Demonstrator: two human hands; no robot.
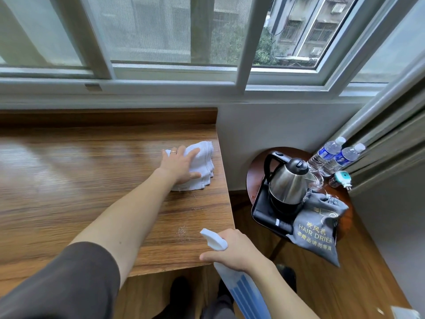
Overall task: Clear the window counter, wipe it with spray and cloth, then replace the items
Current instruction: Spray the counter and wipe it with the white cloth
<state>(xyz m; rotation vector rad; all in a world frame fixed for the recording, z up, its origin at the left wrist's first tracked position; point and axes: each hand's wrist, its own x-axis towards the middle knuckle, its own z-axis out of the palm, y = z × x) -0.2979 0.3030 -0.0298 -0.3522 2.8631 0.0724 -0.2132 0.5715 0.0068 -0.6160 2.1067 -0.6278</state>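
Both hands busy (cloth (199,165), spray bottle (232,270))

Glossy wood counter (92,180) (white woven cloth (202,166))

cloth (199,166) sits on counter (92,185) near its right end, left hand (181,164) flat on top of it. right hand (234,249) holds spray bottle (239,288) off the counter's front-right corner. round side table (255,173) right of counter carries tray (262,209) with kettle (287,183), hair drier bag (317,226) in front, two water bottles (331,157) behind.
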